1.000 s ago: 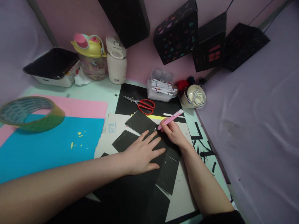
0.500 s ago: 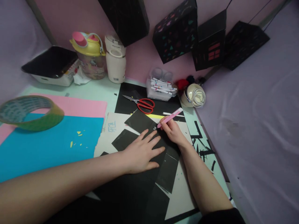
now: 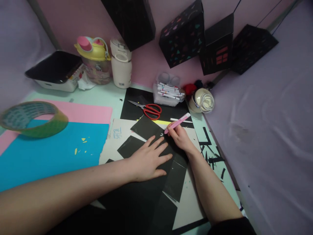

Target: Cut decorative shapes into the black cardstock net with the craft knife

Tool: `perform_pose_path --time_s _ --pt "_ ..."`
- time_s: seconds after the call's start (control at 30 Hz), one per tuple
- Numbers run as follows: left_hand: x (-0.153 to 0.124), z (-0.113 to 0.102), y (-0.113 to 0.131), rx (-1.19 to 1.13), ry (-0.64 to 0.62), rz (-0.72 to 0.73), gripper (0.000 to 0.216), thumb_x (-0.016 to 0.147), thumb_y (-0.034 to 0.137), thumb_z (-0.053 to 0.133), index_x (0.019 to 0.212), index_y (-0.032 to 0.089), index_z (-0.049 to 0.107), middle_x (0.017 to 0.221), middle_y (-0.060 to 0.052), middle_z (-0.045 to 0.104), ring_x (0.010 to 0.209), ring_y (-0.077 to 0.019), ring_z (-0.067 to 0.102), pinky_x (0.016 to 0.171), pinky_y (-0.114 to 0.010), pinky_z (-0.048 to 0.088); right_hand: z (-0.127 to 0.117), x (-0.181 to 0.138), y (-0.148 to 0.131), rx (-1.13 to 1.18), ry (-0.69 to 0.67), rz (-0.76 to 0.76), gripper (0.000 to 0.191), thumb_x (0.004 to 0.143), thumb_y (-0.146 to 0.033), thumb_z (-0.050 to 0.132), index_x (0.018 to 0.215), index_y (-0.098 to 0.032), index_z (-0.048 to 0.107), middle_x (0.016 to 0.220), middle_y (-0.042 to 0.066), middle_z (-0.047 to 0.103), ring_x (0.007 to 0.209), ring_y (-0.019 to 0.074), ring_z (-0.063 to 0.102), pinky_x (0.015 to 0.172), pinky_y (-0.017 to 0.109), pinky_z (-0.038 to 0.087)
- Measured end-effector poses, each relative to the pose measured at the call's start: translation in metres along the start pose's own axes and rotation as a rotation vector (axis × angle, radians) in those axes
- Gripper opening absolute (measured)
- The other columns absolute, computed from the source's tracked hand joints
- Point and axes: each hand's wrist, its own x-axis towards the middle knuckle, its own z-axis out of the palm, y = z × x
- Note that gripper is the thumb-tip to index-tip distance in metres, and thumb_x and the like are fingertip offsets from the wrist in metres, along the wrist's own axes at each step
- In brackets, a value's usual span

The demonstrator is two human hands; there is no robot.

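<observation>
My left hand point(image 3: 153, 160) lies flat with fingers spread on the black cardstock point(image 3: 137, 199), pressing it down. My right hand point(image 3: 179, 135) grips a slim pink craft knife point(image 3: 178, 123), slanted with its tip down on the black sheet. Small white marks point(image 3: 161, 134) show in the black beside the tip. The cardstock is cut into a shape with several flaps, and a pale board point(image 3: 188, 202) lies under it. Beyond my hands, red-handled scissors point(image 3: 152, 111) rest on another black sheet point(image 3: 127, 109), with a white pen point(image 3: 181, 120) near the knife.
A big tape roll point(image 3: 51, 125) sits at left on blue paper point(image 3: 61, 153) and pink paper point(image 3: 93, 112). A box of markers point(image 3: 168, 94), a white bottle point(image 3: 121, 70) and a yellow-lidded jug point(image 3: 96, 65) stand behind. Black scraps point(image 3: 215, 160) lie at right; black paper boxes point(image 3: 183, 36) hang overhead.
The camera view has shifted slightly. Both hands and the craft knife stay in nearly the same place on the black cardstock.
</observation>
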Motion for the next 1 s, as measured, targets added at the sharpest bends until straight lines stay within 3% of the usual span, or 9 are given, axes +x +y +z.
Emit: perform_pose_path --time_s 0.2,0.4,0.47,0.63,0.7,0.8,1.0 --pt "0.000 -0.001 -0.001 -0.002 0.004 0.001 0.059 0.092 0.063 0.046 0.141 0.031 0.046 0.151 -0.012 0.038 0.145 -0.0357 0.022 0.115 -0.056 0.011 0.002 -0.001 0.005 0.170 0.073 0.063 0.021 0.090 -0.040 0.053 0.084 -0.020 0.056 0.069 -0.001 0.060 0.060 0.0143 0.054 0.060 0.028 0.042" --pt "-0.001 -0.002 0.000 0.008 -0.002 0.005 0.059 0.092 0.063 0.045 0.141 0.031 0.047 0.151 -0.012 0.038 0.144 -0.0365 0.023 0.114 -0.057 0.013 0.006 -0.006 -0.006 0.169 0.347 0.087 0.030 0.082 -0.040 0.064 0.066 -0.023 0.045 0.055 -0.004 0.053 0.053 0.0141 0.052 0.057 0.028 0.043" --pt "-0.001 -0.002 0.000 0.004 -0.002 0.007 0.058 0.092 0.063 0.045 0.140 0.030 0.047 0.150 -0.013 0.039 0.144 -0.0369 0.023 0.114 -0.057 0.013 0.010 -0.010 -0.012 0.133 0.433 0.077 0.025 0.084 -0.038 0.062 0.069 -0.023 0.049 0.056 -0.004 0.053 0.053 0.0139 0.051 0.055 0.027 0.043" --pt "-0.001 0.000 -0.001 -0.002 0.032 0.013 0.058 0.091 0.063 0.047 0.140 0.031 0.048 0.150 -0.011 0.039 0.144 -0.0361 0.023 0.114 -0.057 0.013 0.019 -0.019 -0.020 0.161 0.349 0.151 0.019 0.085 -0.038 0.060 0.083 -0.020 0.064 0.068 0.001 0.063 0.055 0.0144 0.055 0.055 0.028 0.045" --pt "-0.001 0.001 -0.002 -0.006 0.042 0.014 0.058 0.091 0.063 0.047 0.140 0.031 0.048 0.150 -0.011 0.039 0.144 -0.0360 0.023 0.114 -0.057 0.012 0.020 -0.020 -0.020 0.138 0.360 0.197 0.015 0.081 -0.035 0.063 0.081 -0.020 0.064 0.072 0.002 0.065 0.058 0.0153 0.057 0.057 0.029 0.047" --pt "-0.001 0.001 -0.002 -0.014 0.043 0.012 0.058 0.091 0.063 0.047 0.140 0.030 0.049 0.150 -0.011 0.039 0.144 -0.0357 0.022 0.115 -0.056 0.013 0.022 -0.021 -0.017 0.057 0.414 0.151 0.007 0.078 -0.027 0.062 0.075 -0.021 0.060 0.075 0.002 0.066 0.069 0.0177 0.061 0.067 0.031 0.050" --pt "-0.001 -0.001 -0.001 -0.003 0.029 0.013 0.059 0.092 0.063 0.045 0.140 0.030 0.047 0.150 -0.011 0.039 0.145 -0.0354 0.021 0.115 -0.057 0.013 0.024 -0.022 -0.013 0.019 0.399 0.075 0.013 0.081 -0.026 0.059 0.069 -0.022 0.056 0.071 -0.001 0.063 0.070 0.0172 0.060 0.070 0.031 0.048"
